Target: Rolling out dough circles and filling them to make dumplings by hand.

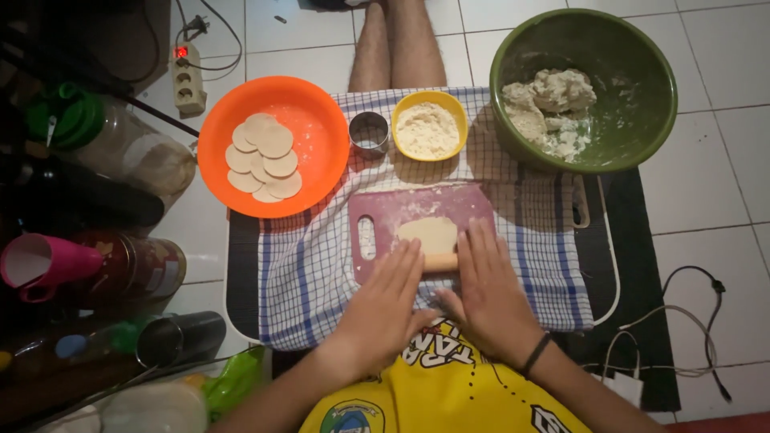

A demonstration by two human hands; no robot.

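My left hand (383,301) and my right hand (487,290) lie flat, palms down, on a wooden rolling pin (439,261); only its middle shows between them. The pin rests at the near edge of a flattened piece of pale dough (429,233) on a floured pink cutting board (417,210). The board lies on a blue-and-white checked cloth (309,273) over a dark tray on the floor.
An orange plate (317,132) holds several round dough discs. Beyond the board stand a metal ring cutter (369,132), a yellow bowl of flour (428,127) and a green bowl (634,88) with dough lumps. Bottles, cans and a pink cup crowd the left; cables lie right.
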